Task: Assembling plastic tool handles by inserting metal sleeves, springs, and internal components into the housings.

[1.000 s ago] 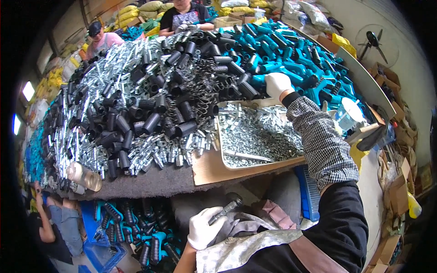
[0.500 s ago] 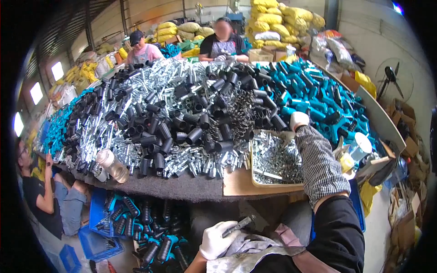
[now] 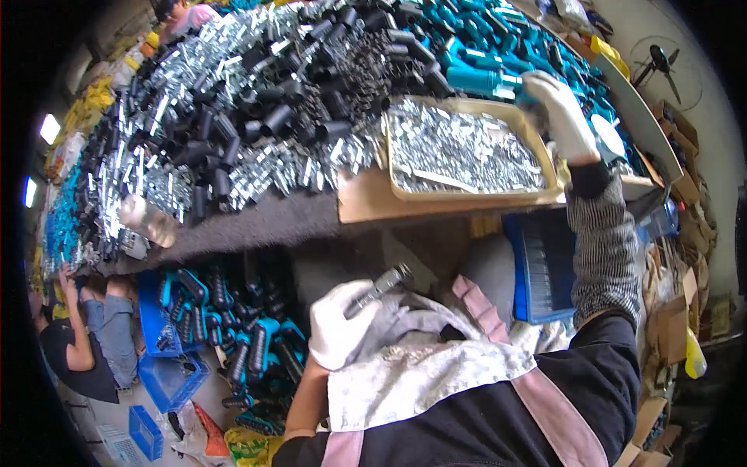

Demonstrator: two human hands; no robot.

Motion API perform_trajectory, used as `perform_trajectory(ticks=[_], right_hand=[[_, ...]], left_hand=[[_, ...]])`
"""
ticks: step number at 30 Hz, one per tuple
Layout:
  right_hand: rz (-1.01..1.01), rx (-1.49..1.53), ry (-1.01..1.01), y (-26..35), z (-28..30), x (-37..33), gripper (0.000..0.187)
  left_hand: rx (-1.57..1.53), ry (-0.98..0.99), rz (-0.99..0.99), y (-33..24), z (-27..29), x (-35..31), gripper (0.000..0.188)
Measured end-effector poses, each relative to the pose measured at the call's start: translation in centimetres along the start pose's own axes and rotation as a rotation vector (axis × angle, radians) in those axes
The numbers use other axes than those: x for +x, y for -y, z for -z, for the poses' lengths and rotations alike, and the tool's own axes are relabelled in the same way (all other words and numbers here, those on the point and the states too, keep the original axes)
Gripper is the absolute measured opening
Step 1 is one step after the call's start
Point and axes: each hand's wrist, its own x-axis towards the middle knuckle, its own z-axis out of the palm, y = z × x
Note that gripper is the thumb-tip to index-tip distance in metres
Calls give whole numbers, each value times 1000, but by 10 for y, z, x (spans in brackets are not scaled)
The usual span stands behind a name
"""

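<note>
My left hand point(image 3: 338, 323), in a white glove, is closed around a dark, narrow metal part point(image 3: 381, 286) whose tip points up and right, above my lap. My right hand point(image 3: 564, 117), also gloved in white, is beside the right end of a cream tray point(image 3: 554, 173). Its fingers curl over a teal plastic part point(image 3: 527, 96), which is smeared by motion, so its exact kind cannot be told. Small shiny metal pieces point(image 3: 459, 148) fill the tray. Just left of that hand lies a teal tubular housing point(image 3: 478, 78) in the teal pile.
Black tubes point(image 3: 276, 118), springs and silver rods heap across the table. A clear jar point(image 3: 148, 222) stands at its front left edge. Below are teal-and-black handles point(image 3: 261, 346) and blue crates point(image 3: 175, 381). Another person point(image 3: 74, 350) sits at left; a fan point(image 3: 657, 70) stands right.
The view has tipped downward, so the table sits higher. My right hand has come back from the teal pile to the tray's right side. My left hand keeps hold of the metal part.
</note>
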Motion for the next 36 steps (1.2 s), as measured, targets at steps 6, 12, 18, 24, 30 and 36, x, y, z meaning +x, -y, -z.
perform_trajectory(ticks=[6,12,18,24,30,36], right_hand=[[-638,511,372,30,-63,-156,22],[-798,697,497,24,-86,-189,28],[-288,86,889,47,-98,-174,46],[-326,182,882,36,-120,-178,47],[-390,238,974,36,-119,-177,51],[-378,373,958,33,-128,-189,48]], left_hand=[[-76,-71,43,-5,-7,-2,28],[18,119,-180,-14,0,-3,28],[26,215,-211,-12,-17,-10,32],[106,203,-154,-12,-19,-13,40],[132,215,-109,-31,-18,-10,52],[129,348,-224,-27,-21,-5,53]])
